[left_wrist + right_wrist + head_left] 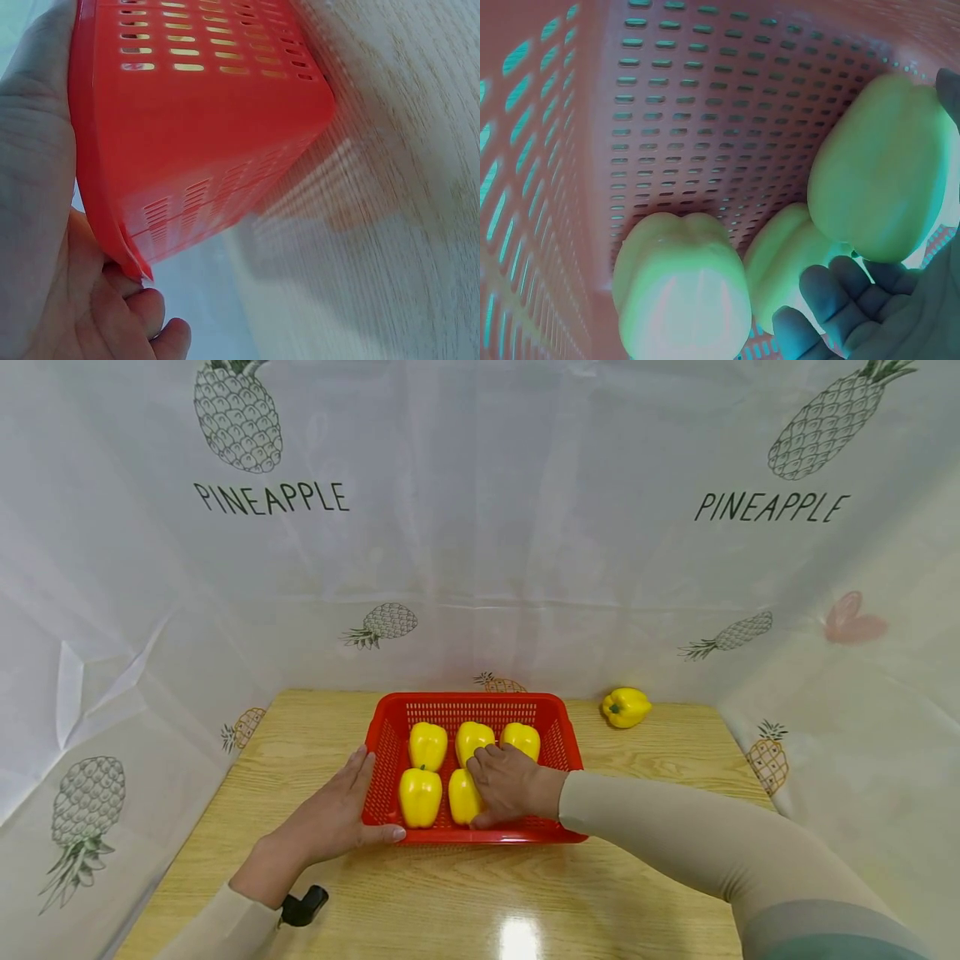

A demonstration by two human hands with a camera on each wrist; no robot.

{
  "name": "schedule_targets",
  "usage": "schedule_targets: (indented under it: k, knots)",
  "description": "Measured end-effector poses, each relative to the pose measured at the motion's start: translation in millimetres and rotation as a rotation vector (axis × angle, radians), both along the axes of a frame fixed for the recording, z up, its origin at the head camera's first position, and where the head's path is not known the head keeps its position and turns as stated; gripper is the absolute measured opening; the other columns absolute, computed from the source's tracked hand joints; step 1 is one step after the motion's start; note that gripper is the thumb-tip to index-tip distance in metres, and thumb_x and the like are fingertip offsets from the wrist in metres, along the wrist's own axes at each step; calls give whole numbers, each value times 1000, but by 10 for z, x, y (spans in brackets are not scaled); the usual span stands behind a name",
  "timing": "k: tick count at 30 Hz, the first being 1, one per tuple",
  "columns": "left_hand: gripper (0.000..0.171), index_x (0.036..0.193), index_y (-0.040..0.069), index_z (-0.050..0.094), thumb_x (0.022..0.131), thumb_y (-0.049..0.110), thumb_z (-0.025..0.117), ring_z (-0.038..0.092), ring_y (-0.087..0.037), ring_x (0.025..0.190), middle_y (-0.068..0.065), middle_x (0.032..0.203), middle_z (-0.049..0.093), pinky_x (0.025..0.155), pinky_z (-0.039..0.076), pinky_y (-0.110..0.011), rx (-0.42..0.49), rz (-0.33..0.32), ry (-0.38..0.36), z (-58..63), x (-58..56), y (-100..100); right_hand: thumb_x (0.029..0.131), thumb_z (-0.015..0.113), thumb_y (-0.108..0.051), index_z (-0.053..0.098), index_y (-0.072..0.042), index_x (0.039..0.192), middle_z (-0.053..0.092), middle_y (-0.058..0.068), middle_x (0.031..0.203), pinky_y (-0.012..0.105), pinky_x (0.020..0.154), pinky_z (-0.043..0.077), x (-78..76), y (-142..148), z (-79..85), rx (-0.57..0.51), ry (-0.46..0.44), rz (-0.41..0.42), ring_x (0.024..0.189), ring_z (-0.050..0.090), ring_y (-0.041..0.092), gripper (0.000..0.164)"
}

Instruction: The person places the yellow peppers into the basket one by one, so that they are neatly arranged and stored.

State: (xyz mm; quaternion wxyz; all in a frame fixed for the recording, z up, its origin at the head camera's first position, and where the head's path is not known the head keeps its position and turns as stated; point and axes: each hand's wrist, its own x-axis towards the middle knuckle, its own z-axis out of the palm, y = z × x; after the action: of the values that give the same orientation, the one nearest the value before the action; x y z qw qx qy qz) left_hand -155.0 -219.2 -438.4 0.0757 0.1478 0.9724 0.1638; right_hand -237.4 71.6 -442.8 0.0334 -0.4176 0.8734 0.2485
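Note:
A red plastic basket [471,837] holds yellow bell peppers, three along its back and two along its front. My left hand [330,818] holds its front left corner, thumb on the front rim and fingers along the left side; the left wrist view shows those fingertips [171,339] bent by the rim. Inside the basket, my right hand [510,783] grips the front middle yellow bell pepper [462,797], partly covering it. In the right wrist view this bell pepper [881,169] lies between thumb and fingers. Other bell peppers [686,292] sit close by.
A loose yellow bell pepper [626,707] lies on its side at the back right of the wooden table [450,902]. White sheeting printed with pineapples [480,527] rises behind the table and at both sides. A black device [303,907] is at the left wrist.

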Motion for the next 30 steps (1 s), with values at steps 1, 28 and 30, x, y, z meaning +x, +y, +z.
schedule_targets:
  k: [1, 28, 30]
  knots:
    - [137, 165, -9, 17, 79, 87, 65, 28, -52, 156, -30, 173, 13, 119, 40, -62, 0, 1, 0, 1, 0, 0, 88, 47, -90, 52, -13, 124, 59, 4, 111, 37, 102, 56, 1, 1, 2, -6, -2, -1, 105, 61, 21, 85]
    - [132, 164, -9, 17, 81, 78, 72, 25, -52, 157, -30, 173, 14, 120, 39, -63, -2, 10, -2, 4, 1, 8, 84, 47, -94, 49, -17, 132, 58, 4, 120, 39, 102, 54, -37, 53, 127, -44, 44, -4, 108, 53, 23, 90]
    - [132, 164, -10, 18, 82, 78, 72, 25, -52, 157, -31, 173, 14, 120, 39, -63, -5, 8, 2, 6, 2, 10, 85, 45, -93, 48, -17, 135, 58, 4, 125, 39, 102, 54, -37, 67, 145, -32, 57, 6, 110, 52, 23, 92]
